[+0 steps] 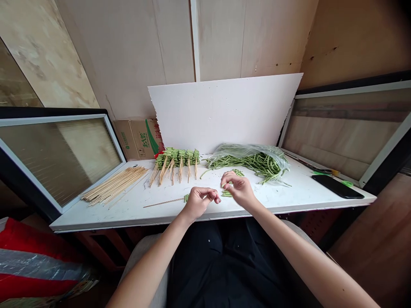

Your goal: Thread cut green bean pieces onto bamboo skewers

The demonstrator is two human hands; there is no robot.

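Note:
A bamboo skewer (163,202) lies low over the table's front, and my left hand (199,202) is closed around its right part, fingertips pinched together. Beside that hand, cut green bean pieces (186,198) show on the stick; the rest is hidden behind my fingers. My right hand (238,189) is just to the right, thumb and fingers pinched on a small green bean piece (223,185). Under and behind the right hand lie more cut pieces (227,193) and a small heap (238,172). The two hands are apart.
Loose bare skewers (115,185) lie at left. Behind them are stacked bean skewers (178,157) and a cardboard box (139,139). Long beans (247,161) spill from a clear plastic bag (272,153). A black phone (337,186) rests on the white table (282,199) at right.

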